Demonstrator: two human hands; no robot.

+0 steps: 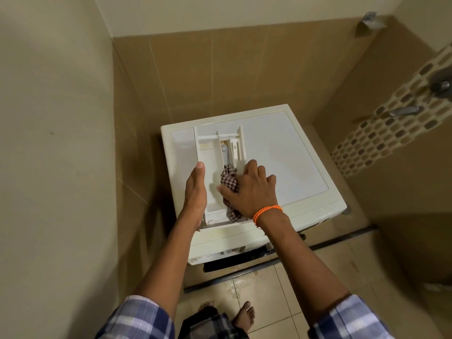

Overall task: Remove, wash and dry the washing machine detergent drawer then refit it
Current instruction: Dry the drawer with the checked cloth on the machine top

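White plastic drawer (215, 162): out of its slot, lying flat on top of the washing machine (281, 148), long side running away from the person.
Left hand (195, 189): laid along the drawer's left wall, fingers straight and together, steadying it; the palm seems to cup the near corner.
Right hand (249, 189): fingers bunched on a checked cloth (228, 179), pressing it into the drawer's near compartment; an orange wristband (266, 212) sits on that wrist.
Cloth: dark-and-light check, partly under the hand, trailing toward the drawer's front edge.
Slot: the empty opening at the machine's front top is only partly visible below the arms.
Floor (244, 282): tiled, with wet patches in front of the machine.
Done, as I judge it: removal certainly; washing probably, given the wet floor and the cloth at work.
In hand: drying, about 3 of 4 steps in.
Left: wipe the far compartments, which the cloth has not reached here, then slide the drawer back in its slot.
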